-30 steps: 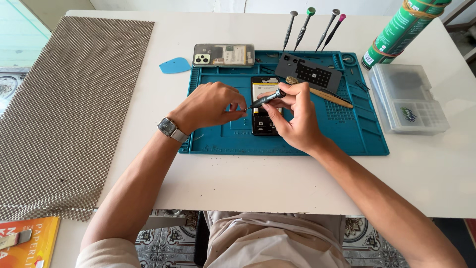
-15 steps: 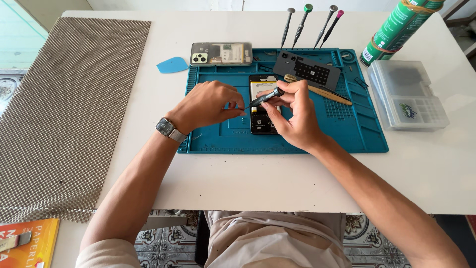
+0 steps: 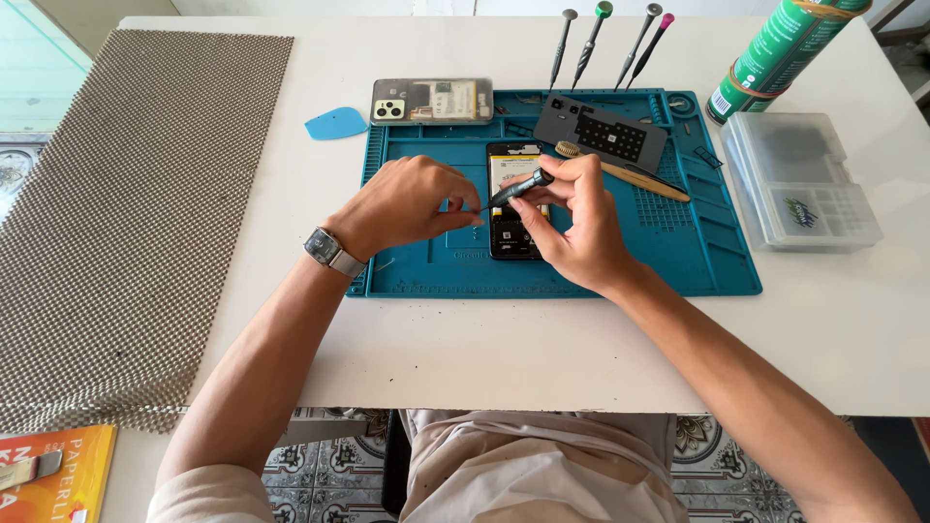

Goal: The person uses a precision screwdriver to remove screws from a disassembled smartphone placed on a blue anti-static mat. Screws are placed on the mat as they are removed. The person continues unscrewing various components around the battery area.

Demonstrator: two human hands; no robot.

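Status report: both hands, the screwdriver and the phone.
Right hand holds small screwdriver. Left hand at its tip. Both over opened phone on blue mat. Nothing in the way.

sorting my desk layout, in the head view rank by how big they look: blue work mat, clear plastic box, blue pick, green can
1. blue work mat
2. clear plastic box
3. green can, partly cut off by the frame, so unsure
4. blue pick

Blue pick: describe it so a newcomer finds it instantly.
Start at the teal work mat on the white table. Just off its upper left corner, left of the grey phone back cover, lies the blue pick. It is the only flat, light blue, rounded-triangle piece lying directly on the tabletop.
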